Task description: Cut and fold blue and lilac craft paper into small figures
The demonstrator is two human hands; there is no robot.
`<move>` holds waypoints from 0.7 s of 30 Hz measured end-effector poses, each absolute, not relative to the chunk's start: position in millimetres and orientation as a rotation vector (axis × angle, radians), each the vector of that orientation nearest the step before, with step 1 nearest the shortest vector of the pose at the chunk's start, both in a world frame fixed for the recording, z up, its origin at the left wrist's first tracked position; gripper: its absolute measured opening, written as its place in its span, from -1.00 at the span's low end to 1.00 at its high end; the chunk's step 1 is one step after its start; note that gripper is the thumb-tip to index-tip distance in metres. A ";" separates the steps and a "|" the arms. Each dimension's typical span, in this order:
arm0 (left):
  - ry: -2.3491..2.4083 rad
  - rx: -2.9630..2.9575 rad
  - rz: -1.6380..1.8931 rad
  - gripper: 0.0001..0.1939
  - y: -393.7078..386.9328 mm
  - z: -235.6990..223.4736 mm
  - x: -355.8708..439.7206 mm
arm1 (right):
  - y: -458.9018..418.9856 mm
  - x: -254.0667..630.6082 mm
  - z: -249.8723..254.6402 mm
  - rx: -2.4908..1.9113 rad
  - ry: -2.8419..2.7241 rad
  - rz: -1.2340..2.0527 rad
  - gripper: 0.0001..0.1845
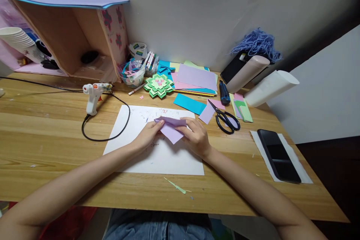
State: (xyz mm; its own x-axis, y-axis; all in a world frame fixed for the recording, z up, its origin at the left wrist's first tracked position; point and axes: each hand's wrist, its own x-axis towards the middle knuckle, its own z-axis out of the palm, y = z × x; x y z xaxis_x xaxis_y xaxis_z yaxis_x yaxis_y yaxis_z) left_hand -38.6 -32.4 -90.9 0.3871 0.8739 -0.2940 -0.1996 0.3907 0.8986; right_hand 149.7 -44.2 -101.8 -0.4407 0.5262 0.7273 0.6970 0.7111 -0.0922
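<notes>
Purple paper: folded, between both hands, above a white sheet.
Left hand: pinching its left edge.
Right hand: gripping its right side.

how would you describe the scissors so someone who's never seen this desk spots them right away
On the wooden table, find the large white sheet and look just beyond its right edge. The scissors lie there, blades across a small purple piece. Two black loop handles set them apart from the blue-and-black cutter nearby.
</notes>
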 end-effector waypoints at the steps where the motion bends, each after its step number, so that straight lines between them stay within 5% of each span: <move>1: 0.915 0.915 0.819 -0.65 -32.6 -90.1 -38.4 | -43.4 150.4 -102.0 -0.912 -2.162 -0.316 -0.87; 14: 1.020 1.240 0.782 -0.64 -37.5 -92.1 -40.7 | -43.0 147.6 -100.3 -0.903 -2.253 -0.408 -0.83; 21: 1.079 1.316 0.839 -0.69 -38.9 -87.4 -39.1 | -42.8 148.8 -106.3 -0.818 -2.218 -0.032 -0.78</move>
